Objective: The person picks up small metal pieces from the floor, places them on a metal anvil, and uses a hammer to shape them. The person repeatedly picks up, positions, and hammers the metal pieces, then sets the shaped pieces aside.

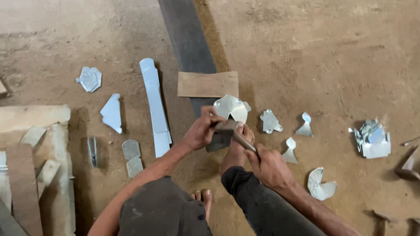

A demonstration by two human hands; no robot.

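several cut sheet-metal pieces (270, 121) already lie shaped on the dirt floor (341, 57) in the head view, so the work looks partway along. the left hand (202, 130) pinches a round metal disc (232, 107) on a dark block (218, 142), just before a wooden board (208, 84). the right hand (267, 165) is wrapped tight round a hammer (230, 128), its head on the disc's edge; a long strip (154, 102) lies unshaped.

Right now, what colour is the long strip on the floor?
Pale silvery-blue strip, clearest in the head view.
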